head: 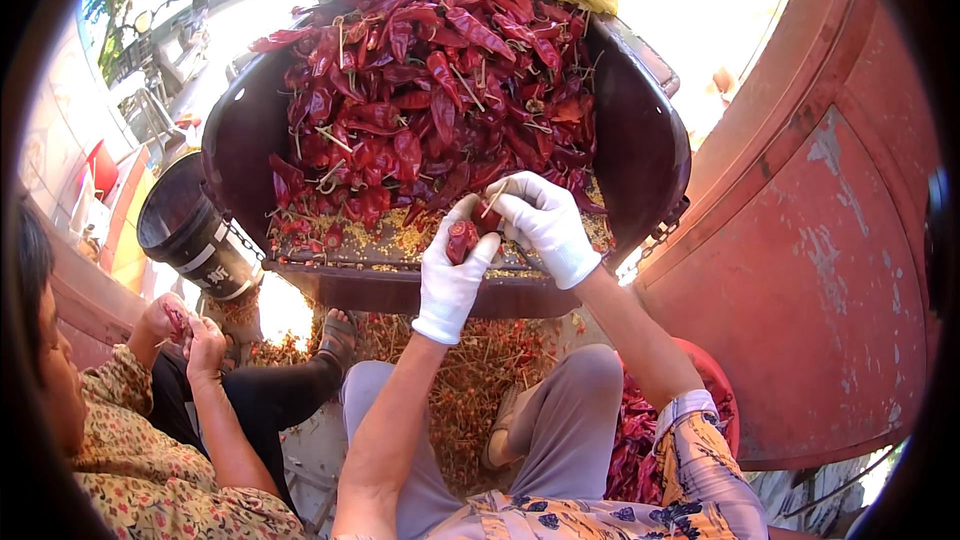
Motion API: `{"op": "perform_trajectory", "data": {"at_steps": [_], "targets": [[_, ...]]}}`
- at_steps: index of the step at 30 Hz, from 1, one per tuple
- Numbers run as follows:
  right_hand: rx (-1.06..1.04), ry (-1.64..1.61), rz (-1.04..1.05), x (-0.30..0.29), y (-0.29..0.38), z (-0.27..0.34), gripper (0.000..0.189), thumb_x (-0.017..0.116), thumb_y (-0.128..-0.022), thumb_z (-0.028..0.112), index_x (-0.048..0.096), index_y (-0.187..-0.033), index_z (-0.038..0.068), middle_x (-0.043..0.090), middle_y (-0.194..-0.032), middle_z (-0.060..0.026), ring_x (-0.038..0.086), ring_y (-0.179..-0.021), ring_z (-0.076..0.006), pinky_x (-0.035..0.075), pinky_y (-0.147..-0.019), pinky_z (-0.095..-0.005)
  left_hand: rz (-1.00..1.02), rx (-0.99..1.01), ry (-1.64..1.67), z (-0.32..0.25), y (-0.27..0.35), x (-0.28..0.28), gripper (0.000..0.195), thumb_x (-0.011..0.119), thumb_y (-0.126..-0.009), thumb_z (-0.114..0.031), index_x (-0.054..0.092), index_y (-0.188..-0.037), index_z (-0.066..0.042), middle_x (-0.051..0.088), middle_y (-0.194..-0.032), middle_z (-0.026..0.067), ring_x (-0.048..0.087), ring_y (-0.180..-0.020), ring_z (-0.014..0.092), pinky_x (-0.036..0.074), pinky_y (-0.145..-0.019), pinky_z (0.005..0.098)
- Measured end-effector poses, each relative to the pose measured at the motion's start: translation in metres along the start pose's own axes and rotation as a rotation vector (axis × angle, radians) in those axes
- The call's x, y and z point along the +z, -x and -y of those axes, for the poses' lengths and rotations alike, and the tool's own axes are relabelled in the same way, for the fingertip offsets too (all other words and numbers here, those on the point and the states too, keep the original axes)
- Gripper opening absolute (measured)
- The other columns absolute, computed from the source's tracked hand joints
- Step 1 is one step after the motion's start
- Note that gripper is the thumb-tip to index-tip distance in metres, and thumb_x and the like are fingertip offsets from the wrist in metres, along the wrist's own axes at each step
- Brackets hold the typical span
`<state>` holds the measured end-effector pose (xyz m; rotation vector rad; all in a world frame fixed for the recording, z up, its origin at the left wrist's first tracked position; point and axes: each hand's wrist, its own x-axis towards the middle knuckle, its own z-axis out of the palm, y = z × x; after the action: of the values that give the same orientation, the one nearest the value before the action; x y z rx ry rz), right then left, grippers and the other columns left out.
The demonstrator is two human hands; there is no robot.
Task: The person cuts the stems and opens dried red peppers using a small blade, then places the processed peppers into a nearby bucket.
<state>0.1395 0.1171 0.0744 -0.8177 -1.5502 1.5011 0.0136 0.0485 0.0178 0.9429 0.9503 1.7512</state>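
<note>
My left hand, in a white glove, holds a dried red chili pepper between thumb and fingers, above the front edge of a dark metal cart bed. Just right of it my right hand, gloved too, pinches the pale stem of a pepper at its fingertips. The two hands nearly touch; whether they hold one pepper or two I cannot tell. A dark, thin object shows under the right palm, too hidden to name. Behind the hands rises a large heap of dried red chilies, with yellow seeds scattered at its front.
A person sits at my left, handling a pepper. Beyond stands a black bucket. The cart's rim crosses before my knees. Stems litter the ground. A red basin of peppers sits by my right leg, near a red metal door.
</note>
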Motion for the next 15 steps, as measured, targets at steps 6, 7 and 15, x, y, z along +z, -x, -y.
{"op": "perform_trajectory", "data": {"at_steps": [6,7,15], "targets": [[-0.224,0.148,-0.071,0.005,0.011,-0.026,0.011,0.068,-0.088,0.006,0.064,-0.097,0.003,0.063,-0.079,0.0018,0.054,-0.064,-0.0025,0.046,-0.057,-0.0199,-0.024,-0.164,-0.01,0.0,0.002,0.002,0.02,0.068,-0.09,-0.017,0.061,-0.104,-0.004,0.065,-0.081,0.0014,0.058,-0.06,0.007,0.045,-0.05,0.02],[-0.213,0.126,-0.073,0.008,0.015,-0.023,0.011,0.068,-0.088,0.006,0.064,-0.097,0.003,0.062,-0.078,0.0018,0.054,-0.064,-0.0026,0.046,-0.057,-0.02,0.006,-0.191,-0.017,0.002,0.003,-0.001,0.019,0.067,-0.09,-0.018,0.061,-0.102,-0.005,0.065,-0.079,0.0016,0.058,-0.058,0.007,0.044,-0.048,0.0204],[0.102,-0.327,-0.038,-0.004,0.029,-0.021,0.009,0.059,-0.095,0.013,0.06,-0.095,0.004,0.055,-0.069,0.0031,0.04,-0.048,0.0002,0.029,-0.043,-0.0178,0.218,-0.328,0.044,-0.007,0.005,-0.004,0.014,0.065,-0.091,-0.02,0.062,-0.091,-0.006,0.061,-0.073,0.0013,0.057,-0.056,0.009,0.048,-0.052,0.024]]}}
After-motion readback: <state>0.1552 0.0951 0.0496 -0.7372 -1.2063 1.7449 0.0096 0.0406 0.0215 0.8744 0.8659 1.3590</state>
